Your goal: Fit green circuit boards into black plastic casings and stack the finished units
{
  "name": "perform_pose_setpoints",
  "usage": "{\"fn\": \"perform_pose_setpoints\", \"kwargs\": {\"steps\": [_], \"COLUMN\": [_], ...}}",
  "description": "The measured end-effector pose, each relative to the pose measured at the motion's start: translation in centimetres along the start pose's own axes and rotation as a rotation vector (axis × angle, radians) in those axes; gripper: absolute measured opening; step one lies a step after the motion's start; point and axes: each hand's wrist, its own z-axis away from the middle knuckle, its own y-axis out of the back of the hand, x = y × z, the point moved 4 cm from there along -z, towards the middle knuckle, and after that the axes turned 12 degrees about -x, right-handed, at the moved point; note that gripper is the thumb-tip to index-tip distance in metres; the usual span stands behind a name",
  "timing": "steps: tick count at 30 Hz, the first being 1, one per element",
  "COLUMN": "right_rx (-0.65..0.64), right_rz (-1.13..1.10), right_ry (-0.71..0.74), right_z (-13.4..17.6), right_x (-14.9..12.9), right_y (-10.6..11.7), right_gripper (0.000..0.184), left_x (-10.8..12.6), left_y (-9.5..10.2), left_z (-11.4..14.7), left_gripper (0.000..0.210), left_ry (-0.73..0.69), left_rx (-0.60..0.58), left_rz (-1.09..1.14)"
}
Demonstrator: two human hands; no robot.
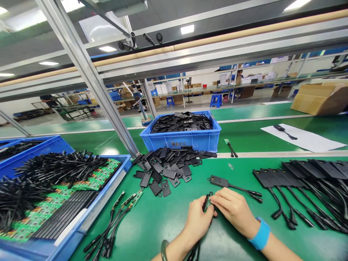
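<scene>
2 hands (214, 214), 1 green PCB (207, 203)

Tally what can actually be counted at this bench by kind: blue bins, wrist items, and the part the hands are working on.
Blue bins: 3 – one heaped with black covers, one holding green boards, one at the left edge
Wrist items: 2 – blue wristband, green bangle
Green circuit board between left hand and right hand: 1
Total: 6

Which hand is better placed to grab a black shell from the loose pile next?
Probably left. The left hand sits nearer the pile of black shells; the right hand lies farther away. Both pinch the green board.
</scene>
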Motion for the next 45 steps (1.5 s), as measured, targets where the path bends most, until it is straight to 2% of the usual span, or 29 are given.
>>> {"fn": "perform_pose_setpoints", "kwargs": {"steps": [17, 28, 31, 34, 37, 39, 42, 45], "right_rx": [0.011, -0.126, -0.185, -0.246, -0.252, -0.255, -0.308, -0.329], "right_rz": [-0.024, 0.105, -0.037, -0.116, 0.026, 0.104, 0.178, 0.215], "right_ry": [-0.006, 0.002, -0.081, -0.290, -0.528, -0.646, -0.751, -0.764], "right_z": [0.2, -0.3, -0.6, -1.4, -2.4, -2.9, -3.3, -3.7], "right_x": [0.2, 0.0, 0.2, 2.9, 8.1, 11.7, 15.5, 16.0], "right_y": [-0.2, -1.0, -0.9, -0.2, 1.2, 1.9, 2.4, 2.7], "right_gripper": [0.028, 0.032, 0.028, 0.023, 0.019, 0.019, 0.016, 0.016], "left_x": [0.2, -0.7, -1.2, -1.3, -1.1, -1.0, -0.7, -0.4], "left_y": [0.1, -0.2, -0.2, 0.2, 0.5, 0.4, 0.3, 0.4], "left_z": [0.0, -0.2, -0.5, -0.6, -0.6, -0.5, -0.3, -0.2], "left_gripper": [0.016, 0.013, 0.015, 0.029, 0.044, 0.044, 0.050, 0.059], "left_ry": [0.000, 0.038, 0.105, 0.119, 0.084, 0.088, 0.099, 0.078], "left_rx": [-0.005, -0.021, -0.046, -0.023, 0.006, -0.008, -0.056, -0.081], "left_rz": [0.023, 0.067, 0.201, 0.418, 0.630, 0.756, 0.933, 1.024]}}
